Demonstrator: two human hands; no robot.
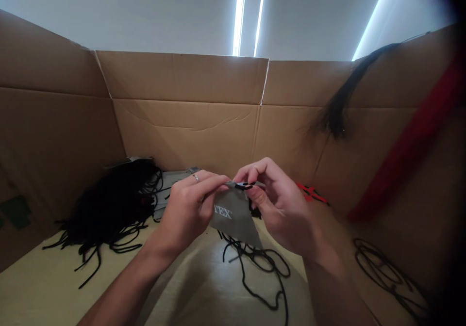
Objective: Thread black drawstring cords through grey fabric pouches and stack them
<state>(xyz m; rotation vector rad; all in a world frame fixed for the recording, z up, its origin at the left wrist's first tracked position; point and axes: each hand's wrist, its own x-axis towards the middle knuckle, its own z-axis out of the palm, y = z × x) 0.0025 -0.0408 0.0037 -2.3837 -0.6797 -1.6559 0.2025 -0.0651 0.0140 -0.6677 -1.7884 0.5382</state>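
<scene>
Between my hands hangs a small grey fabric pouch [235,224] with white letters, of which "TEX" can be read. My left hand [192,202], with a ring on one finger, pinches the pouch's top edge from the left. At the top right corner my right hand [280,202] is closed in a pinch on a short black cord [243,186] at the pouch's opening. My right fingertips partly hide where cord and fabric meet. Below the pouch, loose black cords [265,260] lie in loops on the table.
A large heap of black cords [112,204] lies at the left, with more grey pouches [160,209] beside it. Cardboard walls [189,132] enclose the table [204,287]. Black strands [338,112] and a red strip [407,146] hang at the right, near red cord [309,191] and coiled black cord [382,268].
</scene>
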